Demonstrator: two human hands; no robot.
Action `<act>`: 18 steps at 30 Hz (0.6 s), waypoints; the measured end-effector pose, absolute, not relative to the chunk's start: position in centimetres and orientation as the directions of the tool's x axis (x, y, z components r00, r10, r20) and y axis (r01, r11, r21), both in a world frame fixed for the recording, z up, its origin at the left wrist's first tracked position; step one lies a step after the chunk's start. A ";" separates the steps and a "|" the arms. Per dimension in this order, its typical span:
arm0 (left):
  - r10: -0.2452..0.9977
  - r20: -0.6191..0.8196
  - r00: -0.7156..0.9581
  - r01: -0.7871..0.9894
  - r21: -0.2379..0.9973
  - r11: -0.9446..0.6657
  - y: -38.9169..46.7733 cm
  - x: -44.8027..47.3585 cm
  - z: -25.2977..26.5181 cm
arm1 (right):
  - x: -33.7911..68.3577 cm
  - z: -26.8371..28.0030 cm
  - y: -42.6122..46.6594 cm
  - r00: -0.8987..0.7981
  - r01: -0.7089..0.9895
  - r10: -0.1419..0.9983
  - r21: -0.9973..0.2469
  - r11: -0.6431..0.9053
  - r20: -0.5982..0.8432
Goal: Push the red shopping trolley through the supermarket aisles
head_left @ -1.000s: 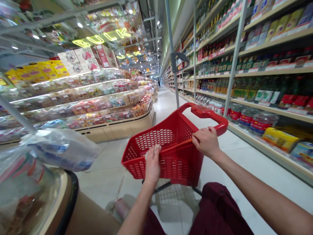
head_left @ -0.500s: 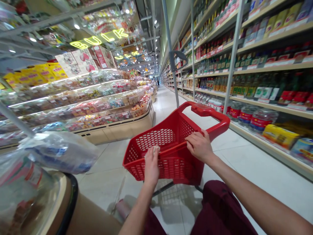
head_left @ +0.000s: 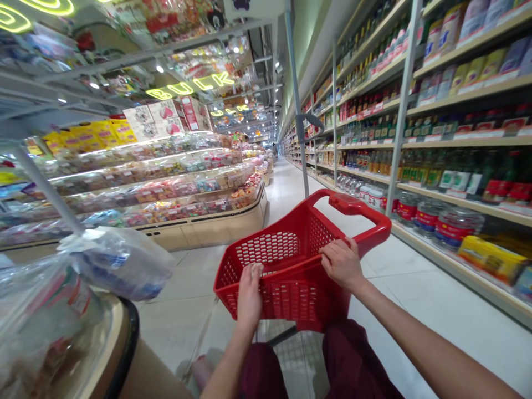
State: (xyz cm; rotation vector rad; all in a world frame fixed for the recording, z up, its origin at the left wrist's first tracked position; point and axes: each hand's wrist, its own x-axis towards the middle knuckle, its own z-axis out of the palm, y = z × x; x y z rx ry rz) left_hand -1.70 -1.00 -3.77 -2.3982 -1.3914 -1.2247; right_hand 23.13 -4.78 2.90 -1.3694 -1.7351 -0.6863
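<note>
In front of my knees is a red plastic shopping cart (head_left: pixel 278 296) with perforated walls, turned sideways to me. My left hand (head_left: pixel 250 296) is closed over its near rim, towards the left end, fingertips just inside the basket. Further right, my right hand (head_left: pixel 344 265) grips the same rim close to where the red push handle (head_left: pixel 376 219) rises. The fingers of both hands curl over the edge, and the palms lie against the outer side. Part of the dark frame below the basket shows between my legs.
At the left stands a rounded beige bin (head_left: pixel 153 354) with plastic bags (head_left: pixel 120 260) at its top. Behind it, a tiered display (head_left: pixel 199 227) carries packaged sweets. Bottle shelves (head_left: pixel 440 191) line the right side. A tiled aisle (head_left: pixel 285 188) runs between them, with a grey pole (head_left: pixel 296 100) beyond the cart.
My view has shifted, so shelves and signs appear lower and farther right. My left hand has slid slightly left along the cart's rim. My right hand keeps its place there.
</note>
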 end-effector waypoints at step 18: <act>0.656 0.750 0.079 0.818 0.328 -0.473 0.8 -5.3 -4.5 | 22.3 3.0 -3.4 -0.137 0.964 0.556 -0.018 0.265 0.820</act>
